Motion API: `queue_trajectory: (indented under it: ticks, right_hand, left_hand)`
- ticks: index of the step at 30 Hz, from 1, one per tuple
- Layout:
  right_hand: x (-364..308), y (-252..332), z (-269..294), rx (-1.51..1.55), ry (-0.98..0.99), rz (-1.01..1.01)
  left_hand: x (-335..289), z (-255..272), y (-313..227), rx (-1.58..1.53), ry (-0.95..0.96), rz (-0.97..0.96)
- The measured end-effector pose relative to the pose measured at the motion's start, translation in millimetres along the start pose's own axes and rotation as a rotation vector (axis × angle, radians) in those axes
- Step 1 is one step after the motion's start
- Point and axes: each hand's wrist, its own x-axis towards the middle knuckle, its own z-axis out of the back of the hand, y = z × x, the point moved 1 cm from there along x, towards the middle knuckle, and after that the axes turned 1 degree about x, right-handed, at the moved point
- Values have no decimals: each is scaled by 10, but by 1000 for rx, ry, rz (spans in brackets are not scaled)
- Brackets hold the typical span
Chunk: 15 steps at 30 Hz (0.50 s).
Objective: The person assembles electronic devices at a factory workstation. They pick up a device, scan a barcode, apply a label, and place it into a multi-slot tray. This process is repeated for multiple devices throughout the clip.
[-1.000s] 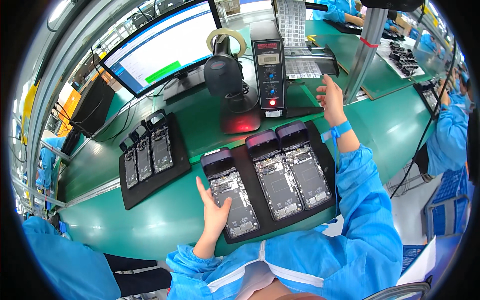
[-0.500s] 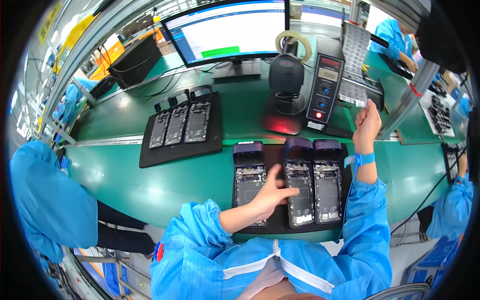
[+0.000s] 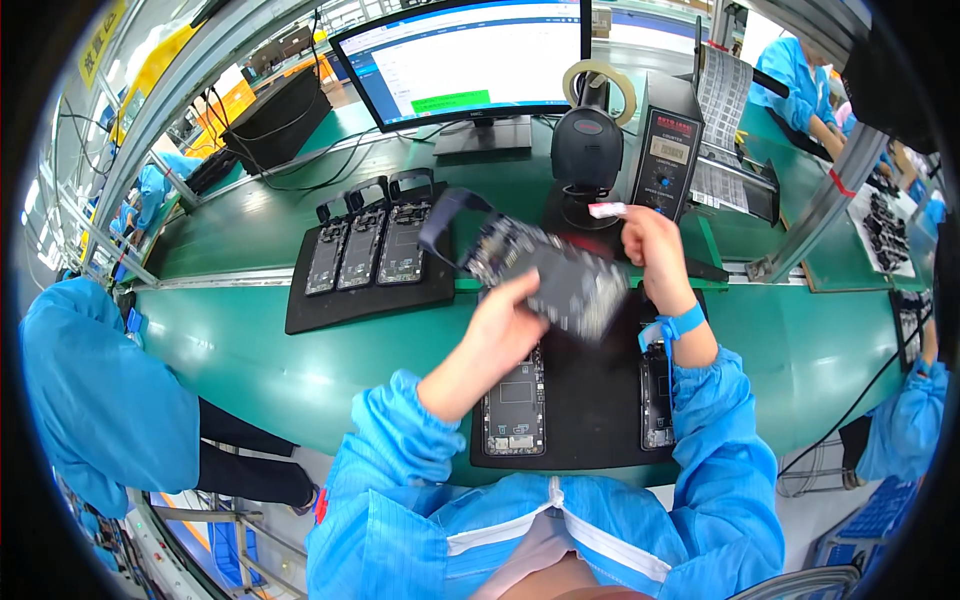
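An opened smartphone [image 3: 570,285] with bare circuitry hangs tilted and motion-blurred above the bench. My left hand [image 3: 500,325] grips its near edge, and a dark flap stands up from its far left end. My right hand [image 3: 655,250] pinches a small white label [image 3: 606,210] just above the phone's right end, in front of a dark barcode scanner [image 3: 588,150]. Below, a black mat [image 3: 590,425] bears another opened phone [image 3: 515,400] on the left. A third opened phone [image 3: 655,405] lies on the mat's right, partly covered by my right forearm.
Back left, a second black mat [image 3: 370,310] carries three opened phones. Behind stand a monitor [image 3: 470,60], a control box [image 3: 665,150] with knobs and a label strip [image 3: 725,95]. A metal post [image 3: 815,205] rises at right. Co-workers in blue sit on both sides.
My left hand has taken the middle phone off the mat and raised it toward the scanner. My right hand has come left from the label strip with a label in its fingertips.
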Motion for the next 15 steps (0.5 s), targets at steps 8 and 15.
queue_trajectory:
  ticks: [8,15]
  right_hand:
    - [-393,597,78,394,59,202]
    - [-918,771,-367,35,216,228]
  left_hand:
    - [628,7,-298,-61,-167,-293]
    - [-217,-64,235,633,-92,-473]
